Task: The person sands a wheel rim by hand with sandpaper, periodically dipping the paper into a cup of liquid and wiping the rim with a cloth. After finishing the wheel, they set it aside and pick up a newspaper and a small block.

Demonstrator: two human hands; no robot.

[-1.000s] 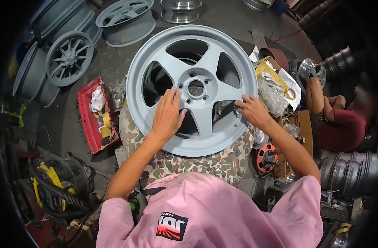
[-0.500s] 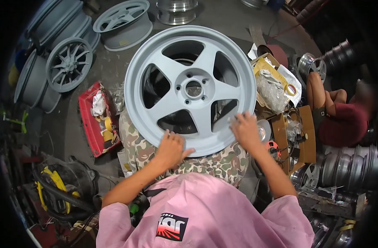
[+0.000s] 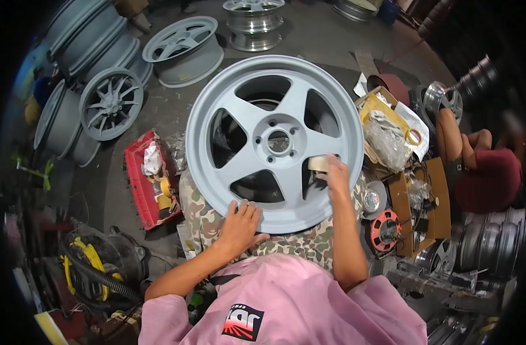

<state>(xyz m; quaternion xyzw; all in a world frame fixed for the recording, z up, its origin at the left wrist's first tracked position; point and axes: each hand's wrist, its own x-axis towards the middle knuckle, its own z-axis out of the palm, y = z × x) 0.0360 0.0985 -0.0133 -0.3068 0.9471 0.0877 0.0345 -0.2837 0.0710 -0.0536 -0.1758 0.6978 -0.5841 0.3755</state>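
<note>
A grey five-spoke car wheel [image 3: 257, 158] rests face up across the camouflage-clad lap. My left hand [image 3: 240, 225] holds its near rim, with the fingers over the lip and the thumb at the outer edge. Above the lower right window of the wheel, my right hand [image 3: 337, 175] is closed on a pale cream roll [image 3: 318, 164] that looks like masking tape. That hand is slightly blurred, and the palm side of its grip is hidden.
Left lies a red tray [image 3: 143, 187] with tape rolls. At right are a carton with plastic wrap [image 3: 383, 144], a cardboard box [image 3: 435, 213] and an orange reel [image 3: 385, 230]. More wheels [image 3: 110, 103] stand left. Another person [image 3: 487, 178] sits at far right.
My right hand has moved from the lower right rim to over the wheel's window, and the cream roll now shows in it. The left hand stays on the rim. The whole view has shifted slightly.
</note>
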